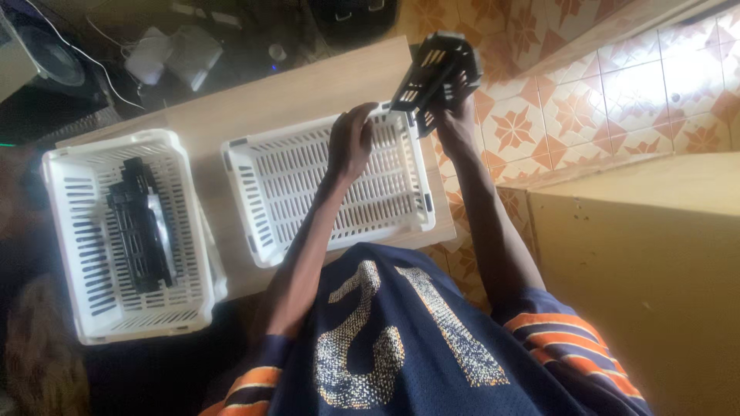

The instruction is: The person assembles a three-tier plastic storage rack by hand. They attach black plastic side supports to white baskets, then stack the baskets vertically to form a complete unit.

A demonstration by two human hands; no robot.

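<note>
Right hand (456,127) at 1 o'clock, raised above the table's (308,96) far right corner; grip closed around the lower end of a black slotted plastic frame (437,71), which tilts up and away, clear of everything below.

Left hand (351,142) near centre, fingers curled loosely over the far rim of the middle white slatted basket (327,189); nothing else in that grip. The basket's floor shows bare slats.

At 9 o'clock, a second white slatted basket (127,235), just beside the first but apart. A black flat slotted part (140,227) lies lengthwise in it.

At 11 o'clock beyond the table, two pale boxy packets (171,55) among dark gear and a white cable (85,58); no label legible.

At 3 o'clock, a plain tan cabinet (640,270). Orange-and-white patterned floor tiles (586,100) at 2 o'clock.
</note>
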